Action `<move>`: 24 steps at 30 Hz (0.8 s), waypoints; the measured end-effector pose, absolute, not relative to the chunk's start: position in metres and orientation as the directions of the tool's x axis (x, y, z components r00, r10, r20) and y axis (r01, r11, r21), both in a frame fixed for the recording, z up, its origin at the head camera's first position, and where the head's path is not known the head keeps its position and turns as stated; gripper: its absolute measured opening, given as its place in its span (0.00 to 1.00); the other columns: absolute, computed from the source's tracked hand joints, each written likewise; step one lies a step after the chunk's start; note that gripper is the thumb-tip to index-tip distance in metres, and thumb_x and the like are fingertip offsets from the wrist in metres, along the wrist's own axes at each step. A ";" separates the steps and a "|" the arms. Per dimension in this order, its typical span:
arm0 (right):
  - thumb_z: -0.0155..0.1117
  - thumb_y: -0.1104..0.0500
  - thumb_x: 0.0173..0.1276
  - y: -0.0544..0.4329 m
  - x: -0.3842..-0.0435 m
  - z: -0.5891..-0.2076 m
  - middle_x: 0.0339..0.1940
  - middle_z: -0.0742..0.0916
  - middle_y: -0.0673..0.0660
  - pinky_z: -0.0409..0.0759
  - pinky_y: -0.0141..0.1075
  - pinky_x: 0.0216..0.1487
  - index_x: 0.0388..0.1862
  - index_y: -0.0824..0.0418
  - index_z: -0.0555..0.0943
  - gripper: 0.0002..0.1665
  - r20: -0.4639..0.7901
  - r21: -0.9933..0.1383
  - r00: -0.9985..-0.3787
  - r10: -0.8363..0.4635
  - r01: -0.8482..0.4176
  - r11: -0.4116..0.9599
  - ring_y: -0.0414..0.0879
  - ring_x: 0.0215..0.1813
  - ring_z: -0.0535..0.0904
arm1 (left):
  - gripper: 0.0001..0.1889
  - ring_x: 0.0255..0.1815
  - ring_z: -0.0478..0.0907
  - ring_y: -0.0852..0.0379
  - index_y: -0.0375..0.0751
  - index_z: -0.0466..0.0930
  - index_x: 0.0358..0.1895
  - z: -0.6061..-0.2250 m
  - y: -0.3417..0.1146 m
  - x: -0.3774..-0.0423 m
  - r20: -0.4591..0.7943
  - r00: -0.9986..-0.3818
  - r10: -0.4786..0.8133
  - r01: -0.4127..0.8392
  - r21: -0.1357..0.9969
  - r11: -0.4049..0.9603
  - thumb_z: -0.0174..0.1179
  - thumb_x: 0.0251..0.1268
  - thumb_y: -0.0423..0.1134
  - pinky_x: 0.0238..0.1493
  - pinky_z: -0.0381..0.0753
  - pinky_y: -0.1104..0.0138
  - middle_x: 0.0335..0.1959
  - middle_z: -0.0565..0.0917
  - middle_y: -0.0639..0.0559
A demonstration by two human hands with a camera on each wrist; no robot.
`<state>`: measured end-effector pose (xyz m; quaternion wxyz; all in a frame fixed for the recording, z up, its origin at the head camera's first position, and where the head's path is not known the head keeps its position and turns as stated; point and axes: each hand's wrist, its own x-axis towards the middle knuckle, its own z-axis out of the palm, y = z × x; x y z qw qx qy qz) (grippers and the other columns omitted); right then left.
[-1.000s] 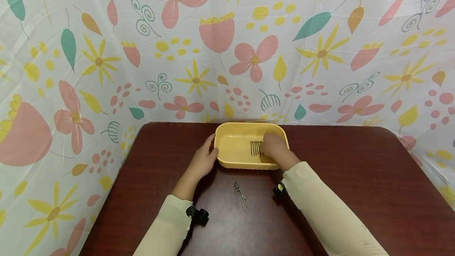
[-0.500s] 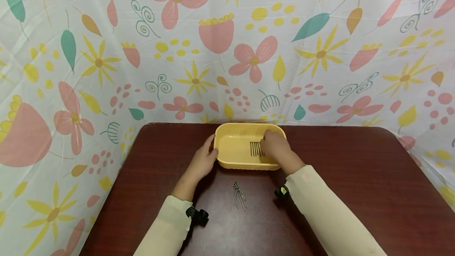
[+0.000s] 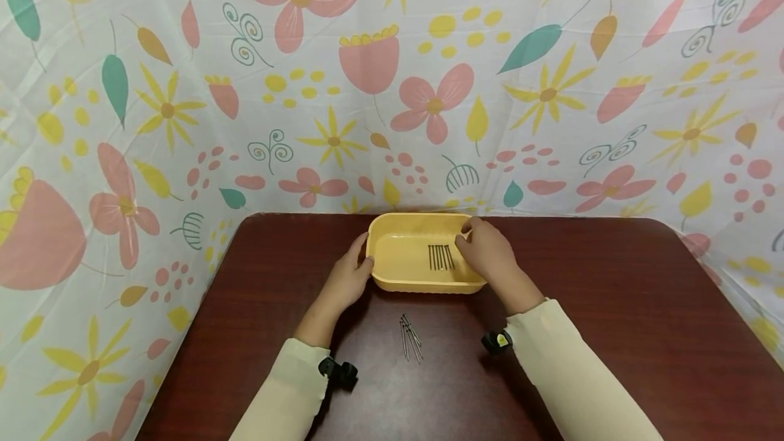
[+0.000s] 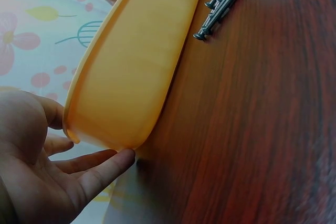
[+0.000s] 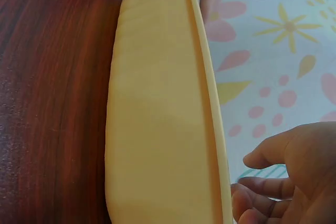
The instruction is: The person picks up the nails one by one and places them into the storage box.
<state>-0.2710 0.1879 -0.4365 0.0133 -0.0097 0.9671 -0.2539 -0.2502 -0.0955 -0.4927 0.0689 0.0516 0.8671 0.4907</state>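
A yellow plastic tray (image 3: 398,286) stands on the table, and several nails (image 3: 442,257) lie side by side in a row in its right half. My left hand (image 3: 346,281) holds the tray's left end; in the left wrist view the thumb is at the rim and the other fingers reach against the outer wall. Over the tray's right end hovers my right hand (image 3: 491,249). Its fingers are loosely bent, with nothing visible between thumb and fingertips in the right wrist view. In front of the tray, several loose nails (image 4: 226,6) lie in a small overlapping bunch on the tabletop.
The dark reddish-brown table (image 3: 612,305) has its far edge just behind the tray. A white cloth (image 3: 551,155) printed with flowers and leaves hangs behind it and along the left side. Both wrists carry small black devices (image 3: 339,373) below light sleeves.
My right hand has let go inside the tray and moved up and right, uncovering the right end of the nail row. The left hand stays at the tray's left end.
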 end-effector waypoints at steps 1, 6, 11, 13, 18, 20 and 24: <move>0.52 0.53 0.75 0.189 -0.270 -0.436 0.43 0.84 0.64 0.77 0.48 0.41 0.57 0.67 0.76 0.21 -0.004 -0.495 -1.000 -0.024 -0.019 0.868 0.54 0.37 0.79 | 0.32 0.55 0.78 0.47 0.58 0.50 0.82 -0.493 -0.096 -0.250 -0.068 -0.985 0.158 0.022 0.859 0.511 0.46 0.80 0.49 0.63 0.73 0.48 0.65 0.79 0.44; 0.52 0.53 0.74 0.192 -0.263 -0.437 0.48 0.81 0.66 0.77 0.51 0.46 0.56 0.67 0.77 0.21 0.056 -0.534 -0.998 -0.020 -0.047 0.844 0.58 0.45 0.80 | 0.31 0.48 0.80 0.49 0.59 0.49 0.82 -0.492 -0.097 -0.250 -0.067 -0.985 0.160 0.025 0.858 0.512 0.45 0.80 0.49 0.58 0.74 0.52 0.59 0.82 0.44; 0.53 0.53 0.75 0.194 -0.256 -0.443 0.50 0.80 0.66 0.77 0.52 0.48 0.57 0.67 0.76 0.21 0.108 -0.560 -0.994 -0.001 -0.062 0.826 0.59 0.47 0.80 | 0.31 0.36 0.81 0.50 0.59 0.49 0.82 -0.493 -0.099 -0.248 -0.079 -0.984 0.160 0.014 0.861 0.508 0.45 0.81 0.48 0.47 0.76 0.57 0.50 0.85 0.44; 0.54 0.54 0.75 0.195 -0.254 -0.445 0.49 0.79 0.66 0.76 0.52 0.48 0.57 0.68 0.77 0.21 0.135 -0.566 -0.991 0.016 -0.064 0.822 0.59 0.47 0.79 | 0.31 0.38 0.81 0.51 0.59 0.49 0.82 -0.494 -0.100 -0.248 -0.075 -0.984 0.161 0.018 0.861 0.508 0.45 0.81 0.48 0.48 0.76 0.56 0.52 0.84 0.43; 0.55 0.55 0.73 0.200 -0.249 -0.452 0.53 0.78 0.69 0.76 0.54 0.52 0.58 0.69 0.77 0.22 0.189 -0.597 -0.979 0.077 -0.052 0.801 0.61 0.50 0.76 | 0.31 0.58 0.79 0.46 0.60 0.49 0.82 -0.496 -0.098 -0.248 -0.071 -0.985 0.156 0.017 0.865 0.502 0.46 0.80 0.49 0.63 0.73 0.47 0.67 0.77 0.42; 0.56 0.56 0.73 0.201 -0.248 -0.454 0.55 0.77 0.69 0.75 0.55 0.54 0.58 0.69 0.77 0.22 0.203 -0.610 -0.974 0.103 -0.043 0.791 0.62 0.53 0.75 | 0.31 0.64 0.76 0.45 0.60 0.50 0.82 -0.495 -0.097 -0.248 -0.070 -0.986 0.152 0.015 0.867 0.498 0.46 0.80 0.49 0.67 0.71 0.44 0.70 0.75 0.42; 0.57 0.55 0.72 0.205 -0.248 -0.460 0.55 0.75 0.70 0.73 0.56 0.55 0.59 0.69 0.77 0.23 0.217 -0.628 -0.964 0.151 -0.019 0.778 0.62 0.55 0.73 | 0.31 0.67 0.73 0.45 0.61 0.51 0.82 -0.494 -0.096 -0.249 -0.064 -0.986 0.151 0.020 0.865 0.501 0.46 0.80 0.49 0.68 0.69 0.44 0.72 0.73 0.42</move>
